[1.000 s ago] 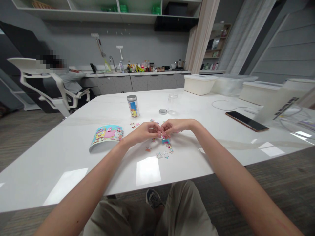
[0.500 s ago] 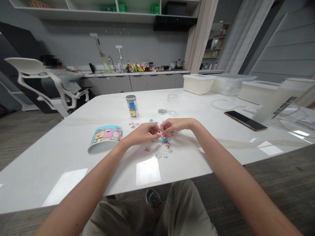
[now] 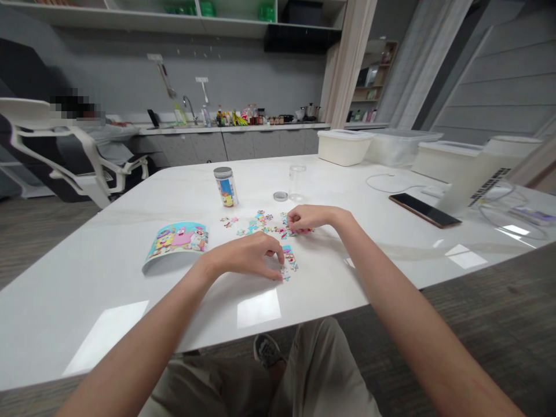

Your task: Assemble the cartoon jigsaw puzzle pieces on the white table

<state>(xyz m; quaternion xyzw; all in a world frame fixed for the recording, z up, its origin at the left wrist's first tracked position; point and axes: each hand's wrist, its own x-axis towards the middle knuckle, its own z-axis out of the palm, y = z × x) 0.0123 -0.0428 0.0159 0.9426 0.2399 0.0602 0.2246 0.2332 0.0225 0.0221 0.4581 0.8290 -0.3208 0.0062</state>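
Observation:
My left hand (image 3: pixel 252 255) rests low over the white table, thumb and fingers apart, at the left edge of a small strip of joined jigsaw puzzle pieces (image 3: pixel 289 256). Its fingertips partly cover some pale pieces at the strip's near end. Farther away, my right hand (image 3: pixel 309 216) has its fingers pinched together on a puzzle piece among the loose ones, and the piece itself is mostly hidden. Colourful loose puzzle pieces (image 3: pixel 254 225) spread between and beyond both hands. To the left stands a curved picture sheet (image 3: pixel 180 240) with cartoon figures.
Behind the pieces are a printed canister (image 3: pixel 226 188) with a metal lid, a loose round lid (image 3: pixel 280 196) and a clear jar (image 3: pixel 297 184). On the right lie a phone (image 3: pixel 423 209), a cable and a pale bottle (image 3: pixel 482 179). Storage boxes (image 3: pixel 345 147) line the back; a person sits far left.
My left hand has come nearer to me, beside the joined strip, and its fingers have spread. My right hand has moved off the strip to the loose pieces behind it. The view has shifted slightly.

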